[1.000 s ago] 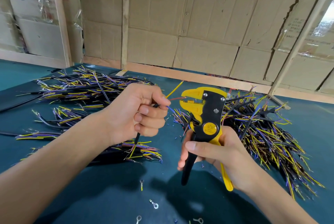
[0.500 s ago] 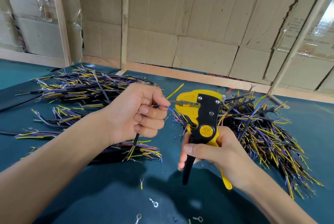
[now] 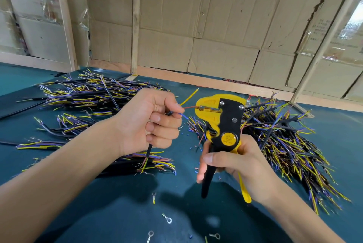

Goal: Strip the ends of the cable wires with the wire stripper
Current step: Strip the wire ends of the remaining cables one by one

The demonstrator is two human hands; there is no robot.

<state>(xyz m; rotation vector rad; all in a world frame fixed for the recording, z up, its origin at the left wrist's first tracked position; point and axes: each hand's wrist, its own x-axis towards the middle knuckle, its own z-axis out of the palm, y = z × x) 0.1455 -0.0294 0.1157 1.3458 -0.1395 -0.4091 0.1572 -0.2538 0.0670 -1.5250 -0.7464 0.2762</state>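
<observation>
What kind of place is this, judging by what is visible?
Probably a small wiring workshop: piles of cut cables on a green worktable, loose ring terminals, and walls lined with cardboard.

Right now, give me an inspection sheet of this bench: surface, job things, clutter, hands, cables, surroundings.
Surface: teal mat, shadowed at the near edge.
Job's things: yellow and black wire stripper; red wire runs into its head; yellow wire and blue wire splay free.
Clutter: ring terminals and insulation bits loose on the mat.
Hands: left hand grips the black cable; right hand grips the stripper handles.
Cables: left pile, near pile, right pile.
Surroundings: cardboard wall, wooden post.
</observation>
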